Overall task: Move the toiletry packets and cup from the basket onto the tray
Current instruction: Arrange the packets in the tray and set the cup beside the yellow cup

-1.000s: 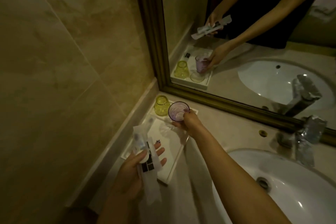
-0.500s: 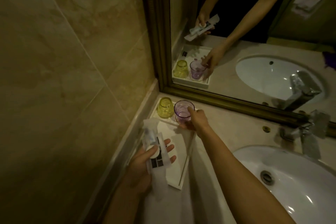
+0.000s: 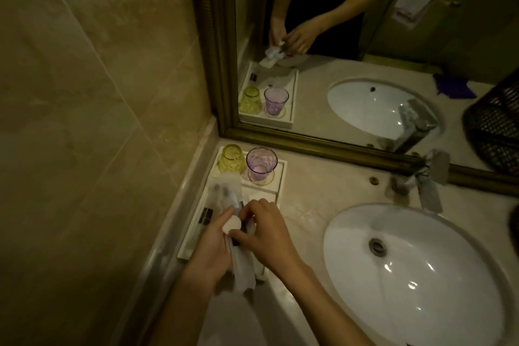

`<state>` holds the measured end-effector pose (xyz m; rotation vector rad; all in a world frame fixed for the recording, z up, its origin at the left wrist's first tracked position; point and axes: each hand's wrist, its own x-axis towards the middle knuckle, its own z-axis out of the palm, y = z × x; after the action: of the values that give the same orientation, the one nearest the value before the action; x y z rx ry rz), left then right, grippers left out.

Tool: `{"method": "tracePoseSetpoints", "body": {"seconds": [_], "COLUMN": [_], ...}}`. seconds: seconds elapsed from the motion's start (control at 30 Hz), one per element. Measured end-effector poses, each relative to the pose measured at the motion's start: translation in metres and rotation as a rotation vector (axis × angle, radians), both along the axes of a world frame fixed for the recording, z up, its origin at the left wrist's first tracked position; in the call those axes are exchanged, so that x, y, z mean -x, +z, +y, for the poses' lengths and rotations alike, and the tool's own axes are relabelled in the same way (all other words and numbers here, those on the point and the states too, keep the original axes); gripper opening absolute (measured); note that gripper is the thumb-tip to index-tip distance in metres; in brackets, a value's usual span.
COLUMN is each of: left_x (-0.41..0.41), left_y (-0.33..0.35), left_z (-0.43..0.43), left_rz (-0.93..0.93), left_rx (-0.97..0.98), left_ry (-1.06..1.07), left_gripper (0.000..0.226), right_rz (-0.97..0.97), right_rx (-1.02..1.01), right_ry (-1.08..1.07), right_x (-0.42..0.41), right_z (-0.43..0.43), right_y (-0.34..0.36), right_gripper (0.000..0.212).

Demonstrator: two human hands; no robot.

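A white tray [image 3: 279, 177] lies on the counter in the corner by the wall. At its far end a purple cup [image 3: 261, 164] stands upright beside an upturned yellow cup [image 3: 231, 159]. My left hand [image 3: 213, 247] holds a bundle of clear toiletry packets [image 3: 233, 202] over the tray's near half. My right hand [image 3: 264, 229] meets it there, pinching the bundle by a small round white packet [image 3: 231, 224]. The basket [image 3: 494, 126] shows only as a dark mesh reflection at the mirror's right edge.
A white sink basin [image 3: 421, 270] with a metal tap [image 3: 427, 177] fills the counter to the right. The gold-framed mirror [image 3: 323, 146] runs along the back. Tiled wall closes the left side. A towel hangs in the reflection.
My right hand set the purple cup down on the tray beside the yellow cup, let go, and came back to the packets in my left hand.
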<state>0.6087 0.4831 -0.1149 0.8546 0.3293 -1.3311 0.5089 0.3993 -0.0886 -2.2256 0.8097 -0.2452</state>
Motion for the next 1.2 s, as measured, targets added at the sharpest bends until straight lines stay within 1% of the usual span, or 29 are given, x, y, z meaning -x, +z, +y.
{"method": "tracePoseSetpoints", "body": {"seconds": [0.13,0.2,0.27,0.33,0.4,0.43,0.5,0.57,0.6,0.63,0.67,0.7,0.77,0.8,0.9,1.03,1.2], "left_x": [-0.003,-0.003,-0.002,0.001,0.004,0.004,-0.001,-0.009,-0.013,-0.017,-0.021,-0.024,-0.027,-0.028,-0.029,-0.027,-0.023], "left_y": [-0.008,-0.012,-0.016,-0.019,-0.018,-0.016,-0.013,-0.011,-0.01,-0.009,-0.009,-0.008,-0.007,-0.006,-0.005,-0.001,0.002], "left_z": [0.0,-0.001,-0.003,-0.006,-0.008,-0.008,-0.007,-0.003,-0.002,0.0,0.002,0.004,0.007,0.009,0.012,0.012,0.011], "left_rz": [-0.067,-0.09,-0.158,-0.223,-0.204,-0.182,-0.136,-0.12,-0.134,-0.159,-0.183,-0.201,-0.218,-0.22,-0.213,-0.206,-0.203], "left_rx": [-0.042,-0.052,-0.094,-0.145,-0.125,-0.107,-0.07,-0.049,-0.044,-0.038,-0.032,-0.03,-0.03,-0.025,0.0,0.022,0.044], "left_ry": [-0.004,-0.016,-0.016,-0.007,0.017,0.029,0.023,0.016,0.034,0.056,0.071,0.075,0.072,0.072,0.067,0.07,0.061], "left_gripper": [0.046,0.046,0.042,0.036,0.034,0.034,0.035,0.038,0.038,0.036,0.033,0.03,0.028,0.028,0.032,0.035,0.037], "right_rz": [-0.018,-0.019,0.002,0.017,0.017,-0.002,-0.093,-0.225,-0.263,-0.257,-0.205,-0.108,0.113,0.175,0.229,0.313,0.322], "right_rx": [-0.137,-0.155,-0.121,-0.046,0.034,0.046,-0.008,-0.096,-0.129,-0.153,-0.172,-0.187,-0.189,-0.161,-0.001,0.224,0.348], "right_ry": [-0.072,-0.101,-0.098,-0.087,-0.069,-0.06,-0.09,-0.206,-0.275,-0.331,-0.356,-0.342,-0.226,-0.164,-0.022,0.1,0.103], "right_x": [0.0,-0.001,-0.003,-0.003,-0.003,-0.001,0.005,0.016,0.022,0.027,0.032,0.035,0.036,0.036,0.032,0.028,0.028], "right_z": [0.0,0.002,0.006,0.012,0.016,0.018,0.018,0.014,0.011,0.007,0.002,-0.003,-0.005,-0.002,0.01,0.02,0.025], "right_y": [-0.002,-0.003,-0.004,-0.007,-0.011,-0.012,-0.013,-0.014,-0.016,-0.019,-0.025,-0.032,-0.047,-0.054,-0.074,-0.093,-0.107], "right_gripper": [0.013,0.013,0.017,0.023,0.023,0.021,0.018,0.014,0.015,0.015,0.015,0.013,0.013,0.015,0.019,0.022,0.03]}}
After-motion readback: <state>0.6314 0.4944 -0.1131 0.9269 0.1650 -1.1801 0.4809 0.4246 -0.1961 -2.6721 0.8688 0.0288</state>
